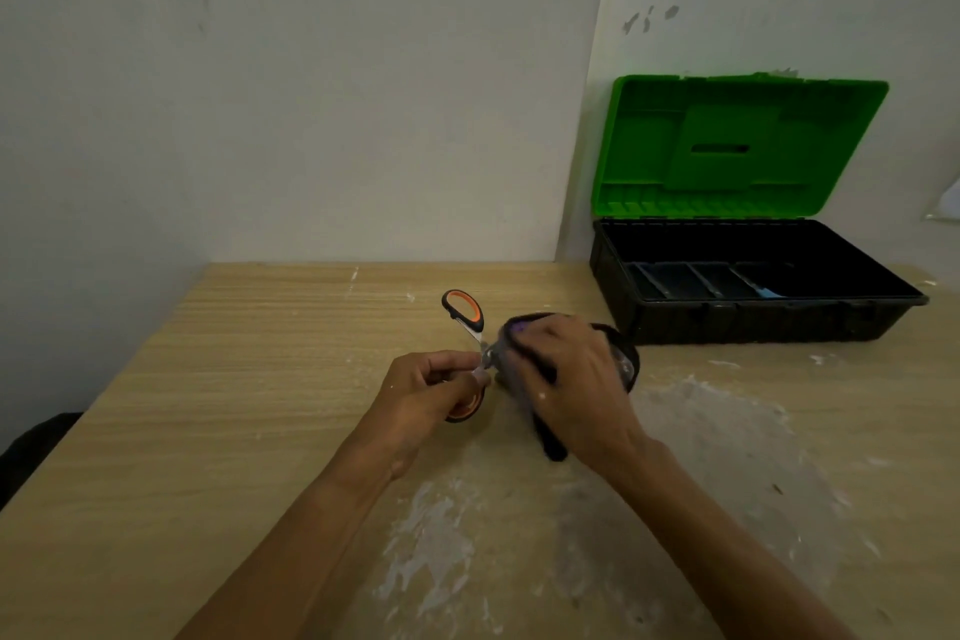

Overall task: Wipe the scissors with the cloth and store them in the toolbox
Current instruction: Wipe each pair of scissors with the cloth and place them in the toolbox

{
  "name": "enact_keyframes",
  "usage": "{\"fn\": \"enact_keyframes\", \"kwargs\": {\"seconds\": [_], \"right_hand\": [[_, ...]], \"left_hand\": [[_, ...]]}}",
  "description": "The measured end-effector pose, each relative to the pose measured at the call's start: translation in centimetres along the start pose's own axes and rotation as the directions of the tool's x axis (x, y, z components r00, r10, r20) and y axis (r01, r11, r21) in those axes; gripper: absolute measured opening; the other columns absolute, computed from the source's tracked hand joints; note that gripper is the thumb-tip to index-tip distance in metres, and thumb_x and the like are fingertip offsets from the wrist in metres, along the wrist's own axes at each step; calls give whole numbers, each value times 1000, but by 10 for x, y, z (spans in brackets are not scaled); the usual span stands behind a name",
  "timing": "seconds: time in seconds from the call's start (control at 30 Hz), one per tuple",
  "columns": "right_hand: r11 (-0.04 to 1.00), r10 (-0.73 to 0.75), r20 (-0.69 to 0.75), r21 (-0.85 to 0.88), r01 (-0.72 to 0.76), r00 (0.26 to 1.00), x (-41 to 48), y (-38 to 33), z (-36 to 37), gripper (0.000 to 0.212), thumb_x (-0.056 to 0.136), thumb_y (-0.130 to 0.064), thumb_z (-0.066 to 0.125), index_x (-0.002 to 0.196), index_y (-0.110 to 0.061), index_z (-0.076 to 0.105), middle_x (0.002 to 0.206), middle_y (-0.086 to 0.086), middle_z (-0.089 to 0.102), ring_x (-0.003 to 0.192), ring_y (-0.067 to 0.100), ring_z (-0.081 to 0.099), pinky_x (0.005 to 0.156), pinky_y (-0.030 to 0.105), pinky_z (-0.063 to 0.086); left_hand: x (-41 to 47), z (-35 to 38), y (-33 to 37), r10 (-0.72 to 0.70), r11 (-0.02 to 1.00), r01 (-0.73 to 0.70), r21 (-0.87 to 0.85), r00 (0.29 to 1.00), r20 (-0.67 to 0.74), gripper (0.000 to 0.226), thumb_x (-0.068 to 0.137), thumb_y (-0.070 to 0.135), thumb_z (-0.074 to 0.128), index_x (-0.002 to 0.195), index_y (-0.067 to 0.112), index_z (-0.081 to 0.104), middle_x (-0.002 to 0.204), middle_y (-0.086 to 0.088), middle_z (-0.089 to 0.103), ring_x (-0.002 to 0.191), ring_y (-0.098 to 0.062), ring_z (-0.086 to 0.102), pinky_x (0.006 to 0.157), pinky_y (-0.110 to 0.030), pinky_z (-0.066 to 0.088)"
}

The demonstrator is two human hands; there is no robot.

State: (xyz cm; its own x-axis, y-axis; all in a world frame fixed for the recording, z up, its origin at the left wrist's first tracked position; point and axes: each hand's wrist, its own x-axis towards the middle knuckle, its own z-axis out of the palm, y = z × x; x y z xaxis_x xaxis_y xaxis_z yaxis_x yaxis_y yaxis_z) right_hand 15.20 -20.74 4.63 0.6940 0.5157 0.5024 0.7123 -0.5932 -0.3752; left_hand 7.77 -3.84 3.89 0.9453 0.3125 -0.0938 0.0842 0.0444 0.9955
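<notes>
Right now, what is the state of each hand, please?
The left hand grips the scissors by one handle.
The right hand holds the cloth against the scissors.

Both bare forearms are angling forward and inward, the hands almost meeting. The left grip (431, 390) is curling its fingers round the lower handle of the scissors (464, 311). The right grip (569, 379) is facing palm-down, fingers clutching the cloth (626, 361), just beside the left.

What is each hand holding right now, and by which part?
The left hand grips the orange-and-black-handled scissors by the lower handle loop. The right hand holds the dark cloth bunched over the blade end.
</notes>
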Motion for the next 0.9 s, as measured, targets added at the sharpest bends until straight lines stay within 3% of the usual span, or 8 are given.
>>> {"fn": "enact_keyframes", "kwargs": {"seconds": [0.1, 0.27, 0.4, 0.47, 0.57, 0.7, 0.83, 0.9], "right_hand": [[975, -132, 101, -164, 148, 986, -9, -13, 11, 36, 94, -37, 44, 121, -24, 64, 109, -3, 57, 97, 16, 48, 81, 32, 40], [963, -76, 6, -257, 75, 997, -7, 7, 13, 35, 94, -27, 46, 122, -16, 63, 109, 6, 60, 93, 24, 54, 79, 37, 42], [986, 126, -76, -97, -133, 989, 5, 32, 1, 26, 98, -17, 53, 120, -9, 65, 109, 5, 60, 94, 16, 49, 84, 35, 39], [979, 204, -189, 48, -199, 960, 10, 34, -4, 22, 98, -15, 51, 113, -8, 66, 98, 0, 57, 88, 10, 44, 82, 39, 43], [993, 84, -173, 97, -68, 981, 3, 7, 2, 31, 95, -26, 49, 119, -13, 64, 109, -1, 58, 99, 10, 49, 90, 37, 44], [971, -184, 49, -148, 189, 982, -12, -12, 19, 43, 93, -34, 44, 132, -22, 56, 135, -3, 50, 125, 17, 44, 104, 37, 33], [976, -137, -23, -172, 132, 990, -4, 7, 13, 44, 94, -29, 39, 134, -19, 54, 137, -3, 53, 123, 18, 47, 102, 37, 35], [991, -111, -57, -85, 106, 992, 2, 21, 9, 44, 93, -24, 40, 134, -16, 55, 135, -3, 56, 122, 14, 48, 102, 32, 34]], "left_hand": [[0, -1, -1, 23, 1000, -23, 13, 1000, 13, 20, 90, -2, 69, 96, 15, 80, 92, -18, 77, 80, -15, 68, 70, -18, 54], [1, -5, 1, -19, 999, 18, -49, 1000, -17, 20, 84, 3, 78, 87, 23, 79, 80, 1, 79, 75, -4, 71, 66, -12, 53], [4, -10, 0, -86, 992, 86, -96, 996, 5, 18, 85, 1, 76, 96, 15, 78, 92, -9, 79, 80, -10, 69, 79, -21, 52], [5, -9, -1, -96, 991, 96, -92, 995, 7, 19, 86, -1, 73, 101, 11, 76, 88, -6, 79, 75, -8, 68, 76, -20, 52], [5, -6, -1, -65, 993, 66, -102, 998, 15, 20, 85, 0, 74, 104, 8, 76, 87, -8, 78, 72, -8, 67, 68, -15, 53], [3, -7, -1, -36, 995, 41, -88, 998, 56, 19, 89, -1, 69, 101, 12, 78, 92, -9, 79, 83, -13, 69, 77, -22, 53], [3, -7, 0, -67, 991, 71, -114, 997, 38, 21, 88, -2, 71, 105, 9, 75, 89, -8, 77, 74, -7, 68, 71, -16, 53], [3, -7, 1, -74, 991, 78, -113, 997, 36, 21, 88, -3, 70, 107, 5, 74, 94, -18, 76, 78, -13, 65, 72, -18, 53]]}}
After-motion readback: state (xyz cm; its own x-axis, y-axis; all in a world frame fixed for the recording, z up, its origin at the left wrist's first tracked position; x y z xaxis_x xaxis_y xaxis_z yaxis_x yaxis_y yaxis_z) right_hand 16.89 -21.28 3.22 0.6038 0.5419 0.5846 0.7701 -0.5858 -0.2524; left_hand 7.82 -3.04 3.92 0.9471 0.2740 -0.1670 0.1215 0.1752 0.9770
